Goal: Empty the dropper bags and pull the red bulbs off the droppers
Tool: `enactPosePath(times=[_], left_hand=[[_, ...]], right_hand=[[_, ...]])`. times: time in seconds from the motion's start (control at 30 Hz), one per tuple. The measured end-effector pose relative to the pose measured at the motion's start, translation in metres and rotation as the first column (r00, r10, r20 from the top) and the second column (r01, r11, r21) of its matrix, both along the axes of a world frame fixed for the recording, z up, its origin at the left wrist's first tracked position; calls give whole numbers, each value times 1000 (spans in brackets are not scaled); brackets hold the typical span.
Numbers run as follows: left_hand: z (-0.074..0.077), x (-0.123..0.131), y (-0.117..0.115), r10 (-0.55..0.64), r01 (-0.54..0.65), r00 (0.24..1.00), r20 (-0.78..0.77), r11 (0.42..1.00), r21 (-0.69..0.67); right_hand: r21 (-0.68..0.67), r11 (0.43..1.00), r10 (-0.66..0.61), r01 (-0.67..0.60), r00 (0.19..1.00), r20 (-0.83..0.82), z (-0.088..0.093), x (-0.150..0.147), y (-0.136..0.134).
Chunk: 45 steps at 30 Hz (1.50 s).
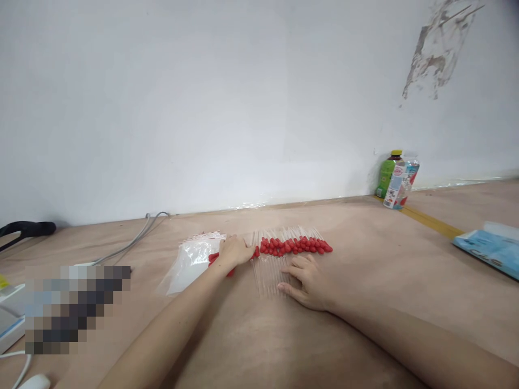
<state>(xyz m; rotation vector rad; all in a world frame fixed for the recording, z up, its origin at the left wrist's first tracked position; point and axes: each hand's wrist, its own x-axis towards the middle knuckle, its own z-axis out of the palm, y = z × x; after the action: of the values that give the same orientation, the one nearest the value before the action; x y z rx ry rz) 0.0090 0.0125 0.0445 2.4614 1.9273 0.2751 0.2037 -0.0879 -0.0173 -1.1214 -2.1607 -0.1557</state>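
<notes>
Thin clear tubes with red bulb ends, which look like glass droppers [292,246], lie side by side in a dense row, their bulbs meeting along the middle. My left hand [232,252] is at the row's left end, its thumb and fingers closed around a red bulb; most of its fingertips are hidden. More red bulbs [213,257] show beside and under that hand. A clear zip bag [188,265] lies just left of it. My right hand [308,282] rests over the nearer clear tubes, with its thumb and fingers apart and nothing held.
Brown paper covers the table [259,346], which meets a white wall. A green bottle [386,175] and a printed carton [401,183] stand at the back right. A blue packet [488,249] lies at right. Grey cables [133,237] and a blurred dark object [81,308] are at left.
</notes>
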Motion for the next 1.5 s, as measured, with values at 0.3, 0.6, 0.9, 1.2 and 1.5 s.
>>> enactPosePath(times=[0.3, 0.6, 0.9, 1.2, 1.5], left_hand=[[14, -20, -21, -74, 69, 990, 119, 996, 51], [-39, -21, -62, -604, 482, 775, 187, 756, 442], [-53, -13, -71, -694, 516, 712, 107, 620, 591], [-50, -5, -74, -740, 596, 671, 47, 576, 559], [-48, -7, -79, -765, 657, 644, -11, 545, 521]], right_hand=[[88, 988, -103, 124, 971, -215, -3, 1, 3], [338, 931, -118, 138, 990, -80, 5, 7, 1], [226, 974, 12, -13, 1000, 5, 2, 4, 1], [233, 968, 97, -93, 995, -6, -4, -1, 2], [311, 933, 186, -180, 982, 9, -3, -2, -4]])
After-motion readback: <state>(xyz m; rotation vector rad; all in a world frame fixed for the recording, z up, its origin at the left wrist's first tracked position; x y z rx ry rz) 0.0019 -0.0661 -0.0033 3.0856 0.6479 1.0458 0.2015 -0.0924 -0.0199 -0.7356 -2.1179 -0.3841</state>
